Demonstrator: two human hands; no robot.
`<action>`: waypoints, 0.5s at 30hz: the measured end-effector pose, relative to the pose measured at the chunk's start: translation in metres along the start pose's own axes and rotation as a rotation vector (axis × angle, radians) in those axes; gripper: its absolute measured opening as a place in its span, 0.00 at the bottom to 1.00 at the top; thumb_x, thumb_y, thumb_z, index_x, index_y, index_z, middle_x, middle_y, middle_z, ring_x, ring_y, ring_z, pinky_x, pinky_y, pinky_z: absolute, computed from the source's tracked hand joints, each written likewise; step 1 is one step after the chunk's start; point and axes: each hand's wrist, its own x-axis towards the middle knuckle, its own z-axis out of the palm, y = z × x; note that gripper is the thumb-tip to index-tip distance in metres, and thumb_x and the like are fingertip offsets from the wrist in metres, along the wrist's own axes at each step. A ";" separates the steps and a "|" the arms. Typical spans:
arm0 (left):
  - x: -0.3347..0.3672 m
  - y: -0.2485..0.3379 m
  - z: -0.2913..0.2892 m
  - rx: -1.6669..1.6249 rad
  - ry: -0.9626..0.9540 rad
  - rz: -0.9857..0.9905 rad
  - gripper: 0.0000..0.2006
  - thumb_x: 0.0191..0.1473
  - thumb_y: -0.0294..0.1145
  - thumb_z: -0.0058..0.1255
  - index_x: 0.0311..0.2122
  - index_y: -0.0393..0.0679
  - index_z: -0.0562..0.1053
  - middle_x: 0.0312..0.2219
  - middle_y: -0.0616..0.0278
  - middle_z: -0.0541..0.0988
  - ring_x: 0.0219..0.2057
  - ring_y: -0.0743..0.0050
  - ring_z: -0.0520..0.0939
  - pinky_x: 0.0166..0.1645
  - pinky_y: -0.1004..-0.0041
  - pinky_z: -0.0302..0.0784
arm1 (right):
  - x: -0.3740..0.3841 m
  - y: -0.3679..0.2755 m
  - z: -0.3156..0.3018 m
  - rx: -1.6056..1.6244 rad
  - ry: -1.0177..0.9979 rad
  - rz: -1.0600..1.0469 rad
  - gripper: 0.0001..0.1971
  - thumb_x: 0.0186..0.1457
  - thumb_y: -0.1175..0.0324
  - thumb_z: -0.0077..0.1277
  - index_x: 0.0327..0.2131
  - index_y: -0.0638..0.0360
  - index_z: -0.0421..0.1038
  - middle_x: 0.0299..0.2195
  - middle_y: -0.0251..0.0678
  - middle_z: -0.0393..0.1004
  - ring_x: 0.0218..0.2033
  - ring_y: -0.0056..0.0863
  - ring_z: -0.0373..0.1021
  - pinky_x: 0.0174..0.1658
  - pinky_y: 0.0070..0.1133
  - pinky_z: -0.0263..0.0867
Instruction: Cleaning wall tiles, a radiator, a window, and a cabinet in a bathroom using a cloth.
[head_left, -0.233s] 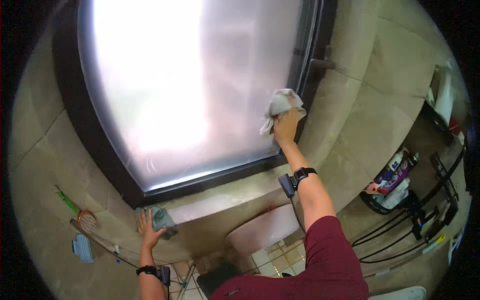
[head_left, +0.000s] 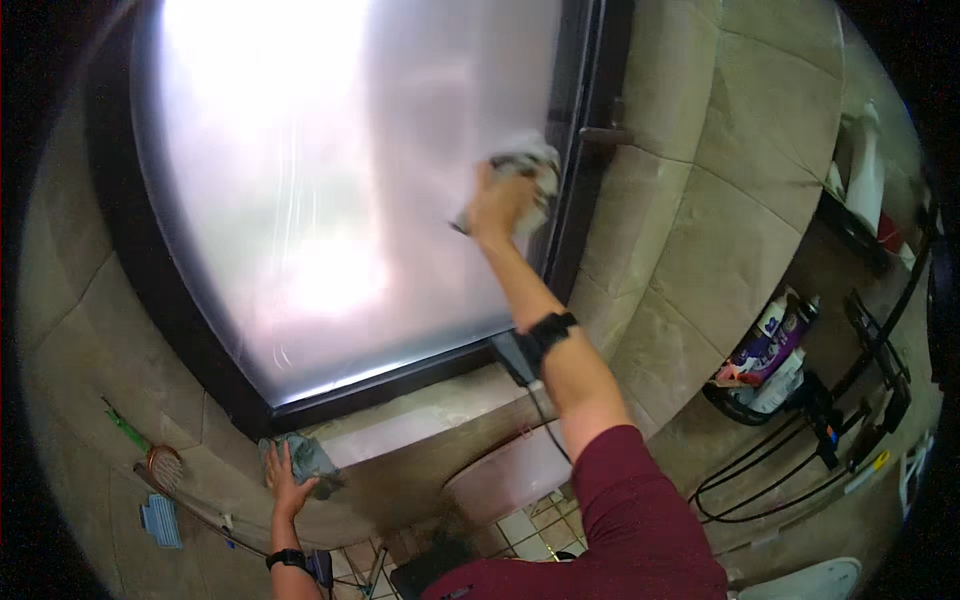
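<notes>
While the right hand (head_left: 503, 208) is raised to the window pane (head_left: 320, 220), it is closed on a crumpled white cloth (head_left: 532, 150); blur hides the fingertips. That cloth sits at the right side of the pane, near the dark frame (head_left: 197, 342).

Left hand (head_left: 288, 490): fingers apart, laid over a grey-green cloth (head_left: 315, 458) at the left end of the sill (head_left: 420, 415), by the frame's lower left corner. No firm grip is evident there.

Handling, as judged: the 2 cloths should be light, soft and limp, with nothing to break. Whether either is wet cannot be told; a damp cloth would weigh slightly more and could slide on smooth glass. Advisable hold for the white cloth: its bunched middle, gathered under palm and fingers, loose edges tucked in. The grey-green cloth is best taken by its thickest fold.

Also noted: 1 window handle (head_left: 603, 134) at right; 1 brush (head_left: 165, 468) at left.
</notes>
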 end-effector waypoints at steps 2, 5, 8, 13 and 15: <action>-0.007 0.006 -0.004 -0.016 -0.029 -0.015 0.56 0.37 0.46 0.68 0.68 0.60 0.45 0.68 0.59 0.39 0.68 0.51 0.38 0.67 0.46 0.38 | 0.005 -0.086 0.002 0.253 -0.030 -0.008 0.41 0.52 0.56 0.54 0.61 0.76 0.49 0.61 0.60 0.51 0.58 0.53 0.55 0.63 0.39 0.43; 0.006 0.009 -0.002 -0.059 -0.027 0.040 0.55 0.37 0.46 0.68 0.68 0.60 0.45 0.68 0.59 0.39 0.68 0.51 0.38 0.67 0.46 0.38 | 0.030 -0.148 0.010 0.005 -0.275 -0.525 0.45 0.45 0.61 0.58 0.64 0.64 0.47 0.64 0.53 0.48 0.59 0.46 0.56 0.62 0.42 0.46; 0.012 -0.006 0.007 -0.105 0.001 0.075 0.56 0.35 0.45 0.68 0.68 0.59 0.46 0.68 0.58 0.40 0.68 0.49 0.39 0.67 0.46 0.39 | 0.030 -0.147 0.024 0.014 -0.195 -0.869 0.42 0.45 0.63 0.57 0.65 0.49 0.50 0.67 0.42 0.43 0.60 0.52 0.53 0.64 0.46 0.38; 0.010 -0.016 0.013 -0.077 0.070 0.115 0.56 0.33 0.46 0.68 0.68 0.57 0.48 0.68 0.55 0.43 0.68 0.45 0.43 0.66 0.46 0.42 | 0.035 -0.070 0.000 -0.039 -0.221 -0.657 0.40 0.44 0.67 0.55 0.63 0.53 0.52 0.65 0.45 0.49 0.57 0.52 0.57 0.63 0.43 0.43; 0.013 -0.011 0.006 -0.034 0.083 0.132 0.54 0.35 0.46 0.67 0.68 0.58 0.48 0.67 0.52 0.44 0.67 0.42 0.44 0.65 0.45 0.44 | 0.022 -0.010 -0.019 -0.042 -0.214 -0.510 0.36 0.46 0.70 0.52 0.61 0.57 0.54 0.63 0.48 0.53 0.56 0.51 0.58 0.61 0.40 0.48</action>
